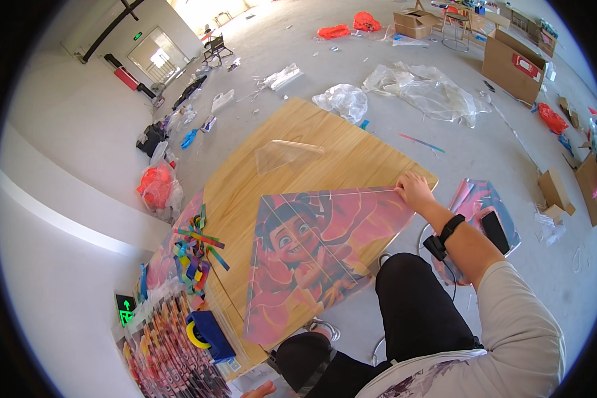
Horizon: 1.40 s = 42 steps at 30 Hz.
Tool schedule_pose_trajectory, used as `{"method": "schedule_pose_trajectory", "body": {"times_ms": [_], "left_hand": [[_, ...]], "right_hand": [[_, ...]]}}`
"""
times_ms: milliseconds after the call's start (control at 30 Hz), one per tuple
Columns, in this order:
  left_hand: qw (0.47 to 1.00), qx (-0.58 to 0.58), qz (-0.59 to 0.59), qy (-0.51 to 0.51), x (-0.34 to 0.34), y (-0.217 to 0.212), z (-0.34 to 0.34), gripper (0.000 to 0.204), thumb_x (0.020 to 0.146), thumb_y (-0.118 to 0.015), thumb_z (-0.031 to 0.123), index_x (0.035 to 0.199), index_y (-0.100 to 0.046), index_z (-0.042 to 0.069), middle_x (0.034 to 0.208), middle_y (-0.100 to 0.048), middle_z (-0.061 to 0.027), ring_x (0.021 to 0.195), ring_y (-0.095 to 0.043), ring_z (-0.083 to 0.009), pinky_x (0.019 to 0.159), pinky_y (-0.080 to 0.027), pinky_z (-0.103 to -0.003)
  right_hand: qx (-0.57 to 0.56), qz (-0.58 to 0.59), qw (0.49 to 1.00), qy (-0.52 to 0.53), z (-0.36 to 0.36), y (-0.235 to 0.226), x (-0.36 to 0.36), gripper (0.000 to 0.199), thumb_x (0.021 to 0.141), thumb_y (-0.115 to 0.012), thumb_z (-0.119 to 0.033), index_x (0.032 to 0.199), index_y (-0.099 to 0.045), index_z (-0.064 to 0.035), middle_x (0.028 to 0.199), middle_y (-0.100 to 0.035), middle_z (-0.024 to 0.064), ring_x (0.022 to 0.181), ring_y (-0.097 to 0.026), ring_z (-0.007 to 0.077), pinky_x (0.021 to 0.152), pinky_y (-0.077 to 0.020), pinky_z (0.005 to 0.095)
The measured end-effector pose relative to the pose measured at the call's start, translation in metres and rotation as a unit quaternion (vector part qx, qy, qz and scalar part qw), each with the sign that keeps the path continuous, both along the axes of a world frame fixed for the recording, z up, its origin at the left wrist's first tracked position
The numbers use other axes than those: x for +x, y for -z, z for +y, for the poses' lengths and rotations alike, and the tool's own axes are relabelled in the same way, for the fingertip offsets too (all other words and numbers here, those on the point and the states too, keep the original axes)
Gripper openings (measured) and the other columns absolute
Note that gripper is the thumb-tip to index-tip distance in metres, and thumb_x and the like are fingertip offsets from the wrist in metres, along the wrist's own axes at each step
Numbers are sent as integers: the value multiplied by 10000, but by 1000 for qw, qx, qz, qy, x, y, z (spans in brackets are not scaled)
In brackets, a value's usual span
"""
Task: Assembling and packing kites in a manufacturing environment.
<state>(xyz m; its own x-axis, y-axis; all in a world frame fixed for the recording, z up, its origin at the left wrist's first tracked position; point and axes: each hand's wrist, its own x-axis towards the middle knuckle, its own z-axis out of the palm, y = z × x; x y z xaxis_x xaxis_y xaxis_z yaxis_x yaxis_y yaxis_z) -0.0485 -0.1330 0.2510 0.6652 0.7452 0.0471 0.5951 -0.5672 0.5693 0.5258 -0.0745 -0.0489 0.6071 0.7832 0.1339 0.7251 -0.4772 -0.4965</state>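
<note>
A pink and red kite [312, 245] with a cartoon figure printed on it lies spread on the wooden table [351, 159], thin rods running across it. Its near edge hangs over the table's side above my legs. My right hand [414, 190] is closed on the kite's right corner, close to the table's corner. Low in the picture, my left hand [261, 390] shows only in part, cut off by the lower edge. The fingers that show look stretched out, apart from the kite, with nothing seen in them.
Beyond the kite lies a clear plastic sheet [288, 156]. Rainbow ribbons [196, 255], a yellow tape roll [198, 335], a blue box [217, 336] and a stack of printed packs [169, 351] sit at left. At right, a phone [494, 232] rests on printed material. Plastic wrap [424, 89] litters the floor.
</note>
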Motion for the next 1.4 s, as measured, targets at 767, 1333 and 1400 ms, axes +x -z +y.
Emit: {"method": "schedule_pose_trajectory", "body": {"times_ms": [767,1333,1400], "left_hand": [[1000,-11,8,-6,4,-2,-2,161,821,-704,53,982,-692,45,1339,-603,-201,1241,-571,-374,1060,-400,-479],[999,-4,32,30,2,-9,-2,126,921,-659,122,996,-678,23,1354,-579,-231,1223,-566,-398,1028,-426,-488],[997,-2,32,70,6,-8,4,140,932,-654,133,1011,-670,19,1365,-562,-245,1217,-570,-397,1015,-440,-478]], "right_hand": [[-2,3,1000,10,3,-1,1,143,897,-690,-243,946,-651,-115,1041,-610,70,1117,-565,289,959,-417,449],[38,-22,999,-14,10,23,7,214,857,-667,-327,876,-724,-122,985,-682,98,1026,-638,316,871,-502,463],[53,-24,998,-33,3,22,9,218,852,-689,-338,888,-704,-124,962,-668,87,1014,-629,310,868,-490,459]]}}
